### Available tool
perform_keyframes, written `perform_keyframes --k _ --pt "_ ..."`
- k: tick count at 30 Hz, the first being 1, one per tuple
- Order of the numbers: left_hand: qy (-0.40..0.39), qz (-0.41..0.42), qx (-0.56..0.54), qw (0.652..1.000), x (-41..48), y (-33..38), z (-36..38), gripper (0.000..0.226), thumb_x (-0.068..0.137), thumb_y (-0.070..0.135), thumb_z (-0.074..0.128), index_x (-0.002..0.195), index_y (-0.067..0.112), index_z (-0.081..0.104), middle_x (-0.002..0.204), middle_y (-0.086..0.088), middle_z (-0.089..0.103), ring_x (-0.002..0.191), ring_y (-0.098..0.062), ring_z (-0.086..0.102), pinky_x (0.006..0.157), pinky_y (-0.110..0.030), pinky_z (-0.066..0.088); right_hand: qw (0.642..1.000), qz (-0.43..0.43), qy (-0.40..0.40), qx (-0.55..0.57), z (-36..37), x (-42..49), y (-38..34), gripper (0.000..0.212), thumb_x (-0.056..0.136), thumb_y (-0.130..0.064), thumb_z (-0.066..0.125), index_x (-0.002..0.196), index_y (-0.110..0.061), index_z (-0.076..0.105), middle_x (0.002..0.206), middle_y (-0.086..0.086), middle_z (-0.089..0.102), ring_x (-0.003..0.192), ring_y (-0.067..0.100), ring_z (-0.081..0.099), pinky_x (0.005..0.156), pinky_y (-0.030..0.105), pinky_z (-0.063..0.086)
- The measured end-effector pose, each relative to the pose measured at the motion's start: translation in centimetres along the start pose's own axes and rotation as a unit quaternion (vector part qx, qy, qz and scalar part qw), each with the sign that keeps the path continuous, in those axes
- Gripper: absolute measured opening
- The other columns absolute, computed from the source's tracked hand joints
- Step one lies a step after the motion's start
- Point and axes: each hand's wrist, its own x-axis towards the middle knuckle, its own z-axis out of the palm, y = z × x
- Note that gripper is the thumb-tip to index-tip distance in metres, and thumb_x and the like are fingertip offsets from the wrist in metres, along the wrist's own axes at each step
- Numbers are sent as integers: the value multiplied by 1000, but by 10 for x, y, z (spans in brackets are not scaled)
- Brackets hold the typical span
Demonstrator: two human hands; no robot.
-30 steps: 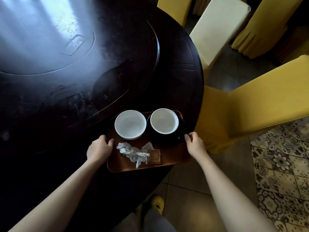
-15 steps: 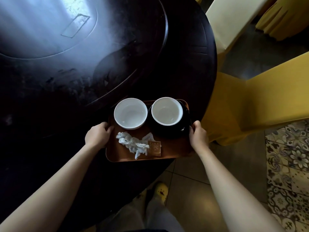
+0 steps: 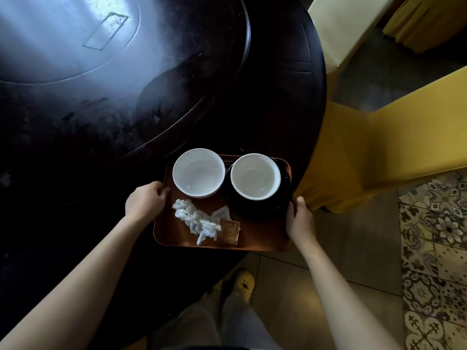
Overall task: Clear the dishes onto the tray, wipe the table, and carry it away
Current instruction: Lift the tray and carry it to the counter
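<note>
A brown tray (image 3: pixel 255 237) rests at the near right edge of the dark round table (image 3: pixel 273 97), partly overhanging it. On the tray stand two white bowls side by side: the left bowl (image 3: pixel 199 173) directly on the tray, the right bowl (image 3: pixel 255 176) on a black dish (image 3: pixel 260 210). A crumpled white napkin (image 3: pixel 195 219) and a small brown packet (image 3: pixel 229 229) lie in front of them. My left hand (image 3: pixel 145 200) grips the tray's left rim. My right hand (image 3: pixel 300 218) grips its right rim.
A raised round turntable (image 3: pixel 75 46) fills the table's middle. A yellow-covered chair (image 3: pixel 379 152) stands close to the right of the tray, a cream-covered chair (image 3: pixel 346 29) behind it. Patterned floor tiles (image 3: pixel 434 248) lie at the right. My yellow shoe (image 3: pixel 243 281) shows below.
Both hands keep their grip on the tray's rims. The view has tilted down and closer, so the tray sits higher and nearer, with more floor and my legs showing.
</note>
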Motion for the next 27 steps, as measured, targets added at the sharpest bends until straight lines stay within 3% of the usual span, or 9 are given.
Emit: perform_keyframes --k 2,4,8,16,19,23,27 --pt "6 13 10 1000 -1 0 1 27 90 36 49 77 13 58 80 -13 67 78 -34 62 57 -31 39 999 38 -22 30 -1 1 0 29 100 -20 33 119 -4 48 119 21 57 116 38 51 81 35 40" --pt "18 26 28 999 -3 0 2 30 91 36 47 81 11 59 82 -14 67 79 -35 63 57 -31 41 996 56 -38 56 -2 7 1 34 100 -20 34 128 -5 46 130 18 53 122 35 47 86 32 37" --pt "27 41 57 997 -3 1 4 35 92 38 43 85 8 57 90 -16 67 86 -37 62 60 -33 42 992 60 -61 94 0 16 6 37 100 -29 34 130 -11 45 132 14 53 124 32 46 87 30 35" --pt "79 46 7 996 -11 -2 8 35 90 36 48 76 6 59 82 -18 68 82 -39 62 60 -36 42 988 31 -23 152 7 9 2 33 100 -22 33 129 -12 47 132 10 54 125 26 46 90 28 36" --pt "92 37 -37 994 -12 -5 9 31 89 32 51 81 4 62 83 -20 67 84 -40 62 67 -39 44 988 23 -20 150 6 7 1 33 100 -21 33 128 -11 48 132 12 54 126 27 46 91 28 36" --pt "87 34 -145 985 -14 -7 11 30 90 23 50 79 -4 60 77 -22 64 77 -35 58 65 -33 37 990 -1 -8 141 -1 3 -5 34 100 -21 32 128 -9 48 131 11 55 124 26 48 91 28 37" --pt "61 29 -201 977 -23 -1 12 32 94 19 45 78 -8 55 71 -15 56 72 -28 51 66 -32 32 989 -10 -1 150 -14 -4 -11 36 101 -24 31 127 -8 49 129 10 56 122 25 49 96 34 41"
